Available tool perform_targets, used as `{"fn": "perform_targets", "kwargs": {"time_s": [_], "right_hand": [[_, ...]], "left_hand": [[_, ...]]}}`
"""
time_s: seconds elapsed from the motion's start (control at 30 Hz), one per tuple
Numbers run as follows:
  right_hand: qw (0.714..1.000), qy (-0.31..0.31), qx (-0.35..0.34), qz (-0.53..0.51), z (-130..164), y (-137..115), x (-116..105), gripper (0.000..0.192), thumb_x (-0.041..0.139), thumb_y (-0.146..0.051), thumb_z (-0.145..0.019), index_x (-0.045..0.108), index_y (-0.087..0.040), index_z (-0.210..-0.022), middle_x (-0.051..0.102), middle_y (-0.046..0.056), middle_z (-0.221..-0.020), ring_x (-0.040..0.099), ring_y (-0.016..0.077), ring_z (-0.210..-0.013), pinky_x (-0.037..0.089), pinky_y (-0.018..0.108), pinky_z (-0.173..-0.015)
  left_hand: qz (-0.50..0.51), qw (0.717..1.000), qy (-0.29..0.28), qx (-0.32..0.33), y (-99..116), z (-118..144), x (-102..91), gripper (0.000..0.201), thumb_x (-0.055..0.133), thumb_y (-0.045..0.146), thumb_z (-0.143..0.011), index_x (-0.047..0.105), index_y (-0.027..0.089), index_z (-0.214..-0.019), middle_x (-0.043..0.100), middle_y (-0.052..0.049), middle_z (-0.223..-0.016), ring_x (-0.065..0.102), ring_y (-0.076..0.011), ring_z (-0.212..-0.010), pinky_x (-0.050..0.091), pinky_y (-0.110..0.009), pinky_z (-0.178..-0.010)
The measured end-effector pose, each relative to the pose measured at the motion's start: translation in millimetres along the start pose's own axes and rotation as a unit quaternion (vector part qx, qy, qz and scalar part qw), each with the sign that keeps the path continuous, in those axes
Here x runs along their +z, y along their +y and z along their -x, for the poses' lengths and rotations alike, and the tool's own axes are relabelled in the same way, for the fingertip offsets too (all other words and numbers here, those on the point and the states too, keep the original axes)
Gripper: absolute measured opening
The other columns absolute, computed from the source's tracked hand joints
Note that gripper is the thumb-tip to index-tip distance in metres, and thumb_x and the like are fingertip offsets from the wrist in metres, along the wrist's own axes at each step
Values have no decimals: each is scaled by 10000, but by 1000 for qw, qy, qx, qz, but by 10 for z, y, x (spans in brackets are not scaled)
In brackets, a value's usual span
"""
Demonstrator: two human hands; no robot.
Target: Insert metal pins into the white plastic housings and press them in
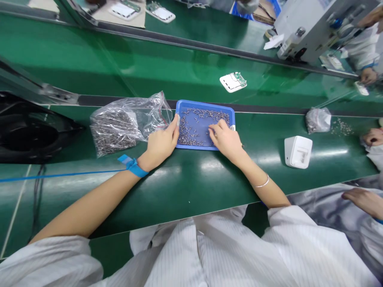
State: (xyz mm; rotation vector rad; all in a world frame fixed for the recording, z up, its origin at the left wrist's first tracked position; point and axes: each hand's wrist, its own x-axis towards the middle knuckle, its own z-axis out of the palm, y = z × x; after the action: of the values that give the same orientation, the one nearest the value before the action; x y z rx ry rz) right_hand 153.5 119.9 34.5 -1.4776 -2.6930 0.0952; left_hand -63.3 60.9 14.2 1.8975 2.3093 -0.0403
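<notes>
Head view: both hands at the blue tray (pixel 229 109), which sits on the green counter (pixel 191 179) and holds a scatter of small metal screws (pixel 206 115). Left hand (pixel 160 145) rests at the tray's left edge, fingers (pixel 176 121) held together and fairly straight, thumb side against the tray rim; it touches the rim, no grip around it visible. Right hand (pixel 226 139) lies inside the tray's right half, fingers (pixel 216 128) curled down onto the screws w/ tips among them; can't tell whether any screw is pinched between them.

Left wrist wears a blue strap (pixel 133 165) w/ a blue cord (pixel 60 174) running off to the left of the tray. Right wrist has a thin bangle (pixel 263 183). White striped sleeves (pixel 209 255) fill the near side.

Just left of the tray, touching the left hand's side: clear plastic bag (pixel 125 125) full of the same screws. Right of the tray, apart from it: white box-shaped unit (pixel 297 151) on the counter. Further right: a smaller bag (pixel 317 119) w/ loose screws beside it, and another person's hand (pixel 372 136) at the frame edge. Beyond the tray, on the green belt (pixel 149 67): a white device (pixel 233 81) w/ a circuit board showing. Far right of the tray, near side: one more hand (pixel 359 199) of another person.
</notes>
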Motion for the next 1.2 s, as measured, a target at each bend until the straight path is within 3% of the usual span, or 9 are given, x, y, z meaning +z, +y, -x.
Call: {"fn": "perform_targets", "kwargs": {"time_s": [0.13, 0.3, 0.47, 0.7, 0.97, 1.2], "right_hand": [[997, 25, 71, -23, -70, 182, -103, 328, 390, -322, -1021, 649, -227, -1198, 610, 76, -1207, 636, 180, -873, 393, 287, -604], [996, 14, 57, -66, -77, 305, -86, 252, 478, -327, -983, 683, -244, -1102, 635, 39, -1102, 631, 178, -922, 416, 287, -648], [996, -13, 39, -74, -46, 249, -26, 237, 507, -385, -984, 693, -248, -1044, 636, 28, -1083, 630, 166, -910, 413, 280, -645], [999, -18, 26, -5, -40, 169, 45, 352, 492, -516, -981, 675, -237, -1091, 633, 50, -1102, 641, 184, -874, 388, 299, -618], [1000, -12, 22, -3, -34, 131, 45, 286, 439, -359, -986, 661, -212, -1093, 638, 62, -1124, 643, 190, -910, 366, 293, -607], [998, 28, 10, -52, 26, 125, 29, 263, 453, -338, -960, 635, -208, -1098, 641, 55, -1092, 631, 162, -900, 384, 265, -596]], "left_hand": [[-2, 1000, -2, -1, 9, -5, -17, 548, 245, 384, -1059, 226, 255, -1591, 740, -133, -898, 719, -306, -817, 477, -339, -709], [7, 1000, -2, 4, 19, -9, -16, 554, 255, 369, -1057, 224, 234, -1593, 737, -148, -903, 724, -314, -826, 493, -357, -719], [4, 1000, -1, 1, 16, -2, -25, 555, 249, 377, -1057, 225, 234, -1593, 736, -148, -897, 723, -319, -829, 497, -362, -720], [-4, 1000, -16, -5, 44, 5, -60, 559, 245, 378, -1055, 220, 232, -1594, 740, -145, -928, 722, -308, -850, 488, -343, -717], [7, 1000, -13, 0, 32, 6, -63, 566, 262, 386, -1054, 238, 208, -1591, 741, -145, -921, 719, -298, -817, 485, -338, -705], [35, 999, 2, -2, 26, 21, -57, 556, 279, 416, -1053, 275, 233, -1577, 746, -111, -883, 705, -269, -799, 471, -314, -716]]}}
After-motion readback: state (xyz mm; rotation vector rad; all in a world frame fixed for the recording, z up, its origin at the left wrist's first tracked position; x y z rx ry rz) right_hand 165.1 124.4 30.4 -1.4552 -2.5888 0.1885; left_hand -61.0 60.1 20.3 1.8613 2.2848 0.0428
